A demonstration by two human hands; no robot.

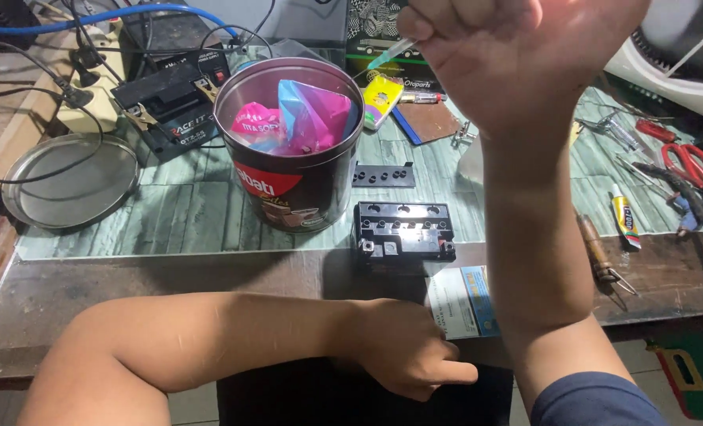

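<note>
My right hand (517,55) is raised high, close to the camera, closed in a fist around a thin clear syringe-like tube (391,54) with a pale green tip that pokes out to the left. My left hand (403,347) rests at the table's front edge, fingers curled, touching a white and blue card (462,304). Just beyond it sits a small black battery (404,230) with a row of open holes along its top. A black strip of caps (383,175) lies behind the battery.
A dark round tin (292,189) holds pink and blue packets. Its metal lid (71,181) lies at left. Another black battery (170,106) with clips and cables sits at the back left. Red scissors (695,162), a glue tube (625,221) and screwdrivers lie at right.
</note>
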